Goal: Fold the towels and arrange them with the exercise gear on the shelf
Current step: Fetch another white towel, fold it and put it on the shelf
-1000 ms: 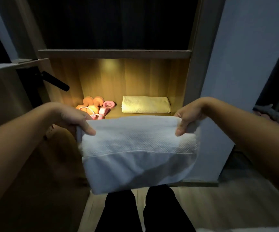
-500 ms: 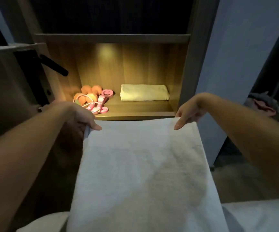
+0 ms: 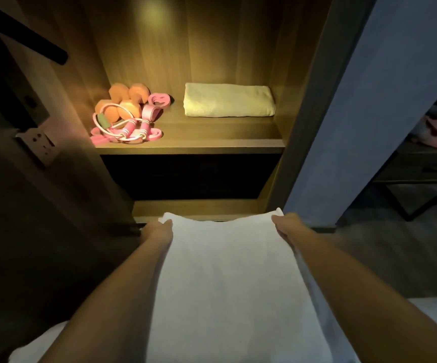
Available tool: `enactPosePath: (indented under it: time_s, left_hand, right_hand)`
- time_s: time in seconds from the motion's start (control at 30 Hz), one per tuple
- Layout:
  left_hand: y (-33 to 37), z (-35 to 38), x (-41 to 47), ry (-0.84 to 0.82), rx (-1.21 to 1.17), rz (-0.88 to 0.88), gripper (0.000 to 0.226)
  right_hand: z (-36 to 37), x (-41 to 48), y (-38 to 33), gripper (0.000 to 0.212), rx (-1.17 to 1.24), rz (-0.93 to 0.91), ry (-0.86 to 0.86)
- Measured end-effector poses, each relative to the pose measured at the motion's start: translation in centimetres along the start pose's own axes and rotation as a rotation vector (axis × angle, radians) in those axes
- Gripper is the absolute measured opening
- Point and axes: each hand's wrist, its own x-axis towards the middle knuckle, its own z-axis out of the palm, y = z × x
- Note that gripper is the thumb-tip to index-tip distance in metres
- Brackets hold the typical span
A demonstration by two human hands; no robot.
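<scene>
White towel (image 3: 225, 271) stretched out between the hands, left hand (image 3: 158, 231) and right hand (image 3: 285, 227) gripping its 2 far corners

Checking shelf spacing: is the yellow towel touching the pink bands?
Apart. The head view shows a strip of bare shelf between the yellow towel and the pink bands.

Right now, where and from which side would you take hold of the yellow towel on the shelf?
Take the yellow towel by its long front edge, from the open front of the shelf. It lies flat, folded, with the cabinet wall close at its right end.
</scene>
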Motion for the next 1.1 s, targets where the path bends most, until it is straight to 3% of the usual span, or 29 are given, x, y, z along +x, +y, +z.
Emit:
enactPosePath:
  time_s: [0.07, 0.17, 0.2, 0.27, 0.33, 0.4, 0.5, 0.67, 0.83, 0.93, 1.1]
  left_hand:
    - [-0.7, 0.6, 0.6, 0.111, -0.024, 0.037, 0.039]
    - [-1.7, 1.6, 0.9, 0.136, -0.012, -0.024, 0.043]
    - [-1.8, 1.6, 0.9, 0.123, 0.059, -0.037, 0.045]
    - [-1.1, 1.6, 0.4, 0.142, 0.259, 0.109, 0.049]
    - [-0.3, 1.9, -0.8, 0.118, 0.353, 0.382, 0.056]
    - [0.2, 2.8, -2.5, -0.032, 0.419, 0.57, 0.058]
    - [-2.0, 4.1, -4.8, -0.189, 0.677, 0.647, 0.058]
    - [-5.1, 2.4, -4.6, -0.211, 0.524, 0.357, 0.07]
    - [-6.5, 0.6, -4.2, -0.253, 0.04, -0.043, 0.085]
    - [-4.4, -0.1, -2.4, -0.226, -0.085, -0.245, 0.081]
    - [-3.4, -0.9, -0.1, 0.027, -0.158, -0.01, 0.038]
  right_hand:
    - [1.4, 0.2, 0.0, 0.04, -0.005, -0.073, 0.141]
    - [2.5, -0.1, 0.5, 0.034, -0.17, -0.143, 0.211]
    - [2.6, 0.0, 0.6, 0.036, -0.269, -0.174, 0.233]
    - [3.2, -0.3, 0.1, 0.046, -0.49, -0.26, 0.274]
    - [4.5, -1.1, -0.8, 0.055, -0.616, -0.398, 0.21]
    - [6.6, -2.0, -1.1, 0.058, -0.724, -0.553, 0.045]
    - [8.7, -2.9, 0.5, 0.067, -0.956, -0.585, -0.1]
    - [8.7, -3.0, 0.7, 0.071, -1.002, -0.468, -0.059]
    - [9.0, -3.4, 0.6, 0.068, -1.006, -0.497, -0.02]
    - [9.0, -3.5, 0.5, 0.063, -0.979, -0.508, 0.003]
    - [8.1, -3.7, 1.0, 0.059, -0.844, -0.467, 0.063]
